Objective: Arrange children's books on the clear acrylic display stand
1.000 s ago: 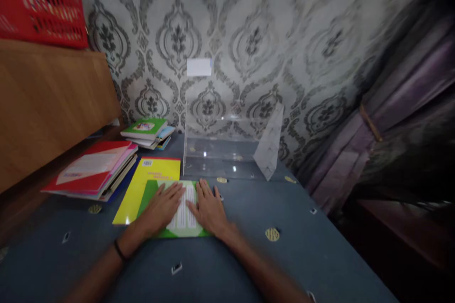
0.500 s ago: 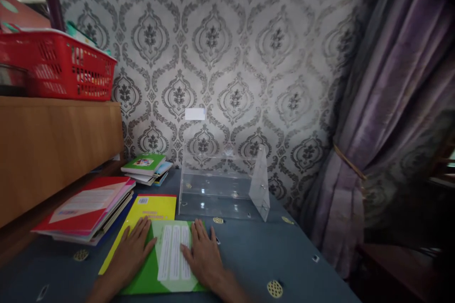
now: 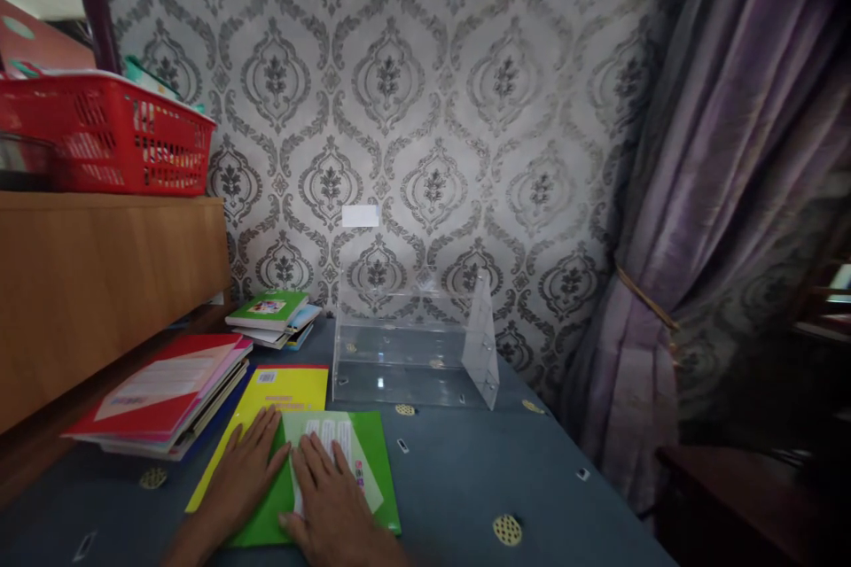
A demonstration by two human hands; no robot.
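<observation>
A green book point(image 3: 387, 500) with a pale panel of text lies flat near the table's front, partly over a yellow book point(image 3: 292, 385). My left hand point(image 3: 245, 465) rests with fingers stretched out across the yellow book and the green book's left edge. On the middle of the green book, my right hand point(image 3: 329, 492) lies flat, its fingers covering part of the printed text. Behind them stands a clear acrylic rack point(image 3: 405, 350) with tiers and a slanted side panel.
At left is a pile of books topped by a red one point(image 3: 160, 381). A smaller stack with a green book point(image 3: 269, 308) sits behind it. A red basket point(image 3: 160, 137) rests on a wooden cabinet point(image 3: 113, 275). A purple curtain point(image 3: 691, 195) hangs at right.
My right hand has moved left from the green book's right edge onto its middle, uncovering the right side. My left hand has stayed in place.
</observation>
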